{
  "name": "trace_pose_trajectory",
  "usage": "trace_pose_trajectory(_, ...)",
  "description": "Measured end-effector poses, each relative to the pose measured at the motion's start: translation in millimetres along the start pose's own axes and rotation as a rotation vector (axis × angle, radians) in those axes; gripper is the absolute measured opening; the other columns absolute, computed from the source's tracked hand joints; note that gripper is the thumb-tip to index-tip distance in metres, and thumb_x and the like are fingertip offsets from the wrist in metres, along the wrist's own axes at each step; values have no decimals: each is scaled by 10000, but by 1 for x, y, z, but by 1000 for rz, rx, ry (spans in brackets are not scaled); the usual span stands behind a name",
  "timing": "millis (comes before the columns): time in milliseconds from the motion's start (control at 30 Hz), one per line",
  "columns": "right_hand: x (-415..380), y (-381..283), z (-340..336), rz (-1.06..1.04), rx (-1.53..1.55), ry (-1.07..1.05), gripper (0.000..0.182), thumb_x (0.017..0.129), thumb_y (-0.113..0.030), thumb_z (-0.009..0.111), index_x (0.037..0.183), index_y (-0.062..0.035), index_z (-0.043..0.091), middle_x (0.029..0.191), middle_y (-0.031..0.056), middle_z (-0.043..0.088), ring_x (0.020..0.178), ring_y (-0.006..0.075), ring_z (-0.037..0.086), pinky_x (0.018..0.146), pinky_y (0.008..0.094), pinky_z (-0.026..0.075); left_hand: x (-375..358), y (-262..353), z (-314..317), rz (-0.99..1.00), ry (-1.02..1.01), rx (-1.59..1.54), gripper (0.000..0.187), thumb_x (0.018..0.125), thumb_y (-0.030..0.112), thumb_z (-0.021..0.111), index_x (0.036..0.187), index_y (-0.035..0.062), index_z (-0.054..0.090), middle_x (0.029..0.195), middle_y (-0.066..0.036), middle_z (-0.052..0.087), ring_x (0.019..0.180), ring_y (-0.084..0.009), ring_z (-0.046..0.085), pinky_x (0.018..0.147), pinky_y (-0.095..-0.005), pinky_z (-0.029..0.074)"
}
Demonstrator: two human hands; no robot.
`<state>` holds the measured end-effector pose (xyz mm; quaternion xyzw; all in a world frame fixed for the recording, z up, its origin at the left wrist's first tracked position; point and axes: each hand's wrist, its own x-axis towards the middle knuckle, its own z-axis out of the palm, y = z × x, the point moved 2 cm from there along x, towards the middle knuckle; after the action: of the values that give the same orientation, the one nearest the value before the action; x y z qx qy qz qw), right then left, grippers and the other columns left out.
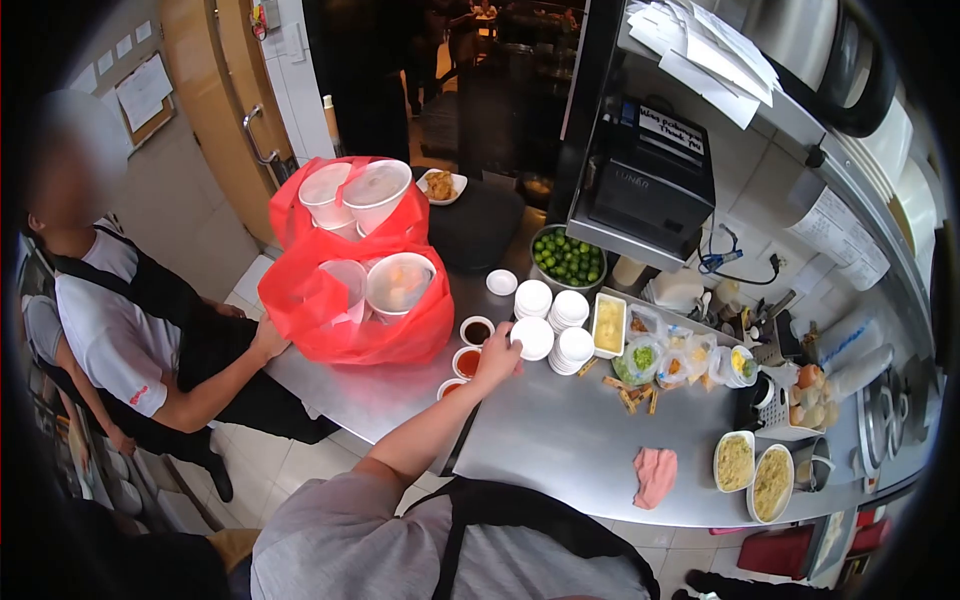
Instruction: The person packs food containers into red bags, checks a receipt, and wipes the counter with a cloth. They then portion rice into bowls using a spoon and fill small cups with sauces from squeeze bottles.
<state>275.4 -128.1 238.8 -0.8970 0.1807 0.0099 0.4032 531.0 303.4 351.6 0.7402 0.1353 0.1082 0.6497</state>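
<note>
Left hand (497,358): fingers part-curled at the left rim of a round white dish (533,338), pinched or merely touched, I can't tell | dish: just right of the fingertips, no long axis, beside white stacks (574,348) | right hand: out of view

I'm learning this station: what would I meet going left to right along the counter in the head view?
Red bags, dark sauce dish, stacked white dishes, container of yellow food, pink cloth, oval food bowls.
</note>
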Motion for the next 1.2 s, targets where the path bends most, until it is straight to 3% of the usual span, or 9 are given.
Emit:
trace_pose_trajectory(433, -44, 68, 5, -95, 153, 109, 251, 868, -196, 469, 850, 44, 544, 824, 80, 580, 772, 163, 522, 697, 296, 411, 36, -24, 16, -129, -38, 152, 281, 757, 42, 511, 1010, -8, 400, 585, -139, 568, 445, -214, 588, 388, -316, 475)
trace_pose_trajectory(467, -29, -3, -11, 202, 567, 144, 249, 888, -169, 434, 846, 56, 533, 810, 69, 563, 770, 150, 502, 708, 260, 400, 41, -33, 16, -101, -16, 155, 269, 752, 26, 517, 992, -1, 400, 612, -148, 573, 438, -212, 583, 376, -323, 464)
trace_pose_trajectory(533, -10, -80, -23, -119, 267, 251, 230, 890, -153, 441, 899, 49, 550, 813, 125, 554, 771, 175, 506, 723, 283, 403, 48, -40, 14, -42, -32, 173, 259, 751, 19, 519, 985, -1, 408, 637, -157, 577, 430, -208, 575, 363, -322, 451)
trace_pose_trajectory(600, 19, -106, -16, -506, -54, 332, 262, 837, -86, 498, 1071, 30, 522, 1023, 199, 534, 960, 338, 496, 862, 375, 368, 51, -40, 16, -16, -77, 126, 256, 747, 5, 518, 983, -10, 421, 639, -147, 578, 409, -195, 553, 362, -313, 442)
trace_pose_trajectory(667, 50, -123, -13, -609, -164, 385, 373, 816, -88, 508, 1175, 4, 465, 1212, 226, 433, 1123, 384, 405, 916, 421, 327, 51, -40, 18, 17, -112, 154, 246, 753, -2, 512, 990, -28, 451, 637, -123, 575, 429, -173, 551, 371, -293, 445)
trace_pose_trajectory(767, 88, -107, 1, -385, -606, 543, 419, 855, -221, 468, 1247, -84, 417, 1292, 181, 381, 1177, 366, 357, 951, 491, 273, 46, -35, 18, -11, -166, 109, 224, 784, 34, 516, 994, -38, 487, 643, -101, 571, 482, -143, 560, 389, -258, 450)
trace_pose_trajectory(967, 113, -101, -32, -248, -486, 144, 317, 828, -215, 505, 1125, -112, 549, 1244, 114, 457, 1155, 329, 399, 945, 473, 298, 34, -12, 8, 12, -229, 114, 188, 850, 161, 527, 964, 12, 529, 730, -58, 587, 555, -104, 560, 472, -203, 444)
trace_pose_trajectory(1033, 120, -91, -26, -765, -443, 276, 359, 795, -178, 535, 1149, -116, 523, 1245, 105, 451, 1149, 316, 404, 933, 451, 312, 21, -2, 7, 37, -220, 74, 174, 859, 163, 517, 949, 15, 539, 727, -45, 583, 566, -92, 547, 487, -194, 431)
trace_pose_trajectory(1200, 206, -70, -22, -661, -563, 470, 408, 778, -148, 514, 1182, -138, 451, 1212, 120, 429, 1070, 347, 433, 886, 473, 339, -40, 5, 43, 60, -255, 9, 138, 857, 147, 525, 909, 24, 558, 715, -38, 579, 561, -81, 533, 477, -193, 411)
